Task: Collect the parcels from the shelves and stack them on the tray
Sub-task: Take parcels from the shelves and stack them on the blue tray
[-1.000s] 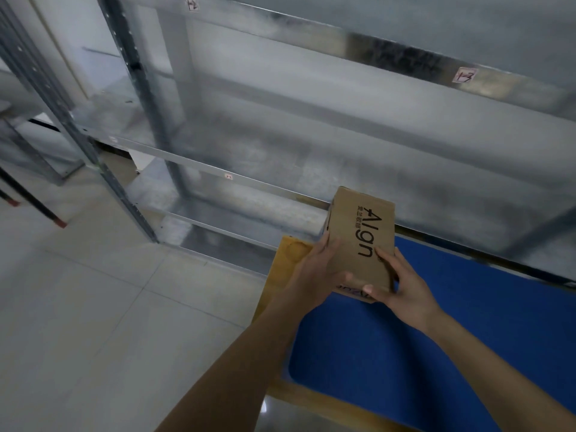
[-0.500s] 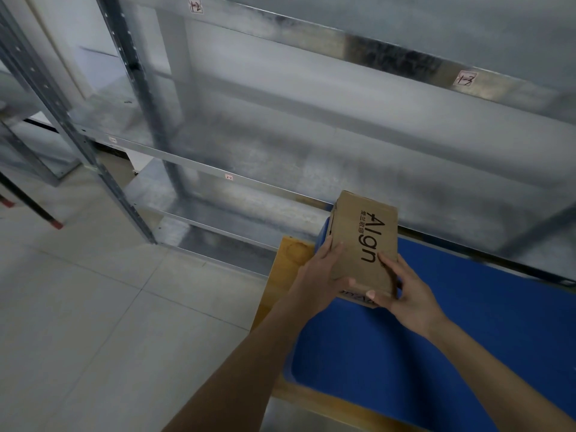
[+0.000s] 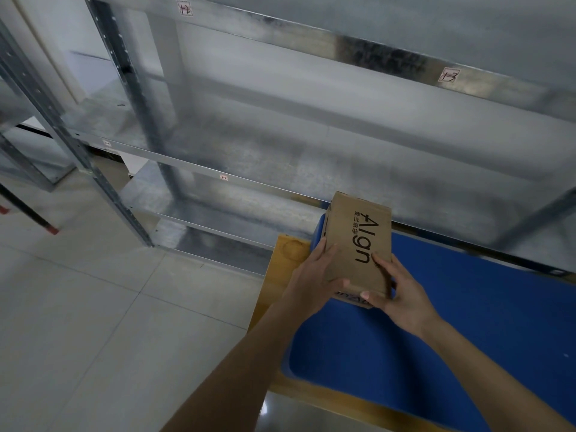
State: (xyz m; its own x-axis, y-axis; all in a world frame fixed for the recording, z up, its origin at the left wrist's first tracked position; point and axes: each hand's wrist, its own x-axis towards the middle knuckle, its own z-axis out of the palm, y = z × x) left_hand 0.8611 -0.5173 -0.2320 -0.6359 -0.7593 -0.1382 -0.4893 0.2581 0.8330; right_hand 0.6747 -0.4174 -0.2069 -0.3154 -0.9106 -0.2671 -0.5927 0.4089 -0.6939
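From the head camera, the only view we had, we saw a brown cardboard parcel (image 3: 358,244) printed with dark lettering, held over the near-left corner of the blue tray (image 3: 467,338). Our left hand (image 3: 311,275) was wrapped around the parcel's left side, fingers curled up its edge and thumb pressed along the lower face, while our right hand (image 3: 402,294) pinched the lower right corner, fingers laid on the printed top and thumb tucked underneath. Both hands were closed on the parcel; neither was free. Compared with the pictures from a second and half a second before, the parcel had come down slightly and drawn closer to the tray's surface, and our grip on it had not altered. We could not tell whether its underside was already touching the blue surface, since the hands and the box itself hid that contact. The tray rested on a yellowish wooden board (image 3: 290,254), just in front of the grey metal shelves (image 3: 280,169), which showed no other parcels in this view. We judged that this was the placing step, nearly done: the parcel looked to be the first on the tray, and what remained was to set it flat and let go.
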